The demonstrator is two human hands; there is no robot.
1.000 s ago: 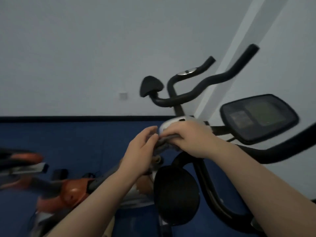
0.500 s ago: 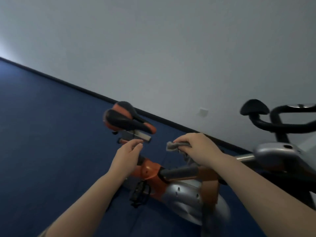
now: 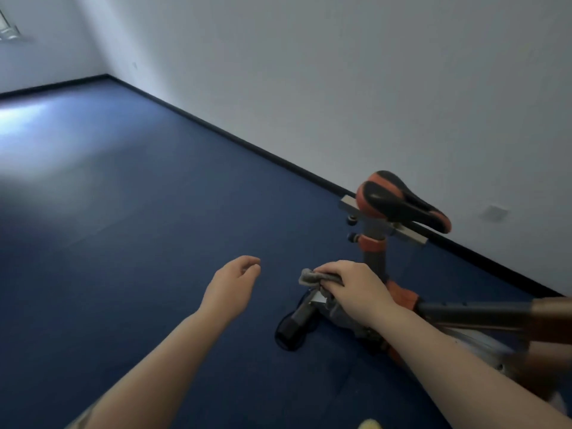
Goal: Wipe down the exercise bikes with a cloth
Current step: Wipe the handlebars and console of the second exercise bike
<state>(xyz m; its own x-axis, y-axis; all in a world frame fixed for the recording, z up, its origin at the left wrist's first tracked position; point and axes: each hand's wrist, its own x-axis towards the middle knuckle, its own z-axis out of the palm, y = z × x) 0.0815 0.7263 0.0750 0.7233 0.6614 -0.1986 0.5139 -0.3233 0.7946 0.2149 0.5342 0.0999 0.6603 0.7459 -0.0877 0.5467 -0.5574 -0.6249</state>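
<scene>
1. I see right hand (image 3: 356, 289) gripping the crumpled grey cloth (image 3: 312, 277), below the orange-black bike saddle (image 3: 399, 201).
2. Left hand (image 3: 230, 281) left of the saddle, loosely curled, holding nothing.
3. Dark blue matte floor (image 3: 139, 227) and plain white wall (image 3: 340, 72) behind the saddle.

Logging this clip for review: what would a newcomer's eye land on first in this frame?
Probably the orange and black saddle of the exercise bike at right, bright against the pale wall. Below it, the right hand grips a grey cloth in front of the bike's frame, while the left hand hangs loosely curled, holding nothing, over the blue floor.
</scene>
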